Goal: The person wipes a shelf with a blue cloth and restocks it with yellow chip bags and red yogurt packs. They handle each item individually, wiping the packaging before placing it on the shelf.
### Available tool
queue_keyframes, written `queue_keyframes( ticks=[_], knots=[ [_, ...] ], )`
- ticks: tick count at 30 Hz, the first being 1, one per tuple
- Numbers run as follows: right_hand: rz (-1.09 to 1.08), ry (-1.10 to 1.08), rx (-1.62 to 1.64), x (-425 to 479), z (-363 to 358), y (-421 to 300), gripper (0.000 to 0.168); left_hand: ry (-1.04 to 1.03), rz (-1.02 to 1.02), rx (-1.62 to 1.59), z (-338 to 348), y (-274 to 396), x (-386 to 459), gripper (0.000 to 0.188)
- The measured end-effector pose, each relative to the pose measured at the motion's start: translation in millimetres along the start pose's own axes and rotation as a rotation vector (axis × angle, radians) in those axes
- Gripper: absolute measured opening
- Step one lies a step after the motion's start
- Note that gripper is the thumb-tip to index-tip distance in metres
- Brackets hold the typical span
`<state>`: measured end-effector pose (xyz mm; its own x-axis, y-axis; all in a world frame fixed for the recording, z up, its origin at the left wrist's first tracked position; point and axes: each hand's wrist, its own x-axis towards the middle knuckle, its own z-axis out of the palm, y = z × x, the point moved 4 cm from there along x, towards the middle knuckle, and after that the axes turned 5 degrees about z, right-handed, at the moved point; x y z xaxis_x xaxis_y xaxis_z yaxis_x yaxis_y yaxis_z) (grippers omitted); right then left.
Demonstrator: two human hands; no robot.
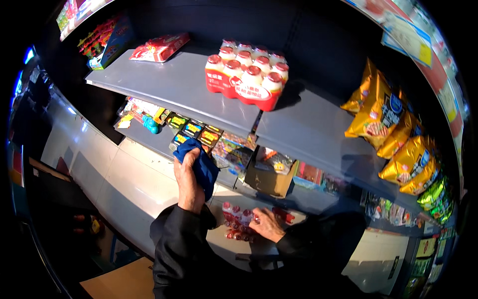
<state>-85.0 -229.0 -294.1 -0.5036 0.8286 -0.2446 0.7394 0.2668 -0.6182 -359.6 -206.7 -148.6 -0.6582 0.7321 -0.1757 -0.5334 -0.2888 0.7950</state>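
My left hand [188, 183] grips a folded dark blue cloth [203, 170], held up in front of the shelf edge. Lower down, my right hand [268, 224] has its fingers curled at the edge of a pack of small red-capped bottles [237, 218]. What supports this pack is hard to make out. On the grey shelf board [164, 80] stands another shrink-wrapped pack of red-capped drink bottles [246, 76], upright. To its left lies a red-and-white packet [160, 48].
Gold snack bags [384, 116] and green bags [437, 200] line the right end of the shelf. Below are small black boxes [192, 129], a teal toy [150, 124] and an open cardboard box [270, 181]. A colourful display box [108, 43] stands far left. Brown cardboard [119, 280] lies lower left.
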Motion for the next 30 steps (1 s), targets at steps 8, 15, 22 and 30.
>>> queue_keyframes(
  ticks=[8, 15, 22, 30],
  knots=[
    [-0.166, 0.245, 0.431, -64.3, -157.1, -95.1, 0.028, 0.018, -0.171, -0.012, -45.7, 5.5, -36.3, 0.052],
    [-0.316, 0.355, 0.542, -52.2, -207.4, -154.5, 0.029, -0.460, -0.217, -0.129, -20.0, -28.6, -99.9, 0.080],
    [-0.353, 0.143, 0.417, -44.7, -192.9, -159.7, 0.045, -0.576, -0.375, -0.365, 5.9, -34.2, -127.8, 0.096],
    [-0.108, -0.071, 1.072, -42.4, -71.2, -135.8, 0.086, -0.354, -0.315, -0.407, 3.9, -60.0, -108.9, 0.066]
  ],
)
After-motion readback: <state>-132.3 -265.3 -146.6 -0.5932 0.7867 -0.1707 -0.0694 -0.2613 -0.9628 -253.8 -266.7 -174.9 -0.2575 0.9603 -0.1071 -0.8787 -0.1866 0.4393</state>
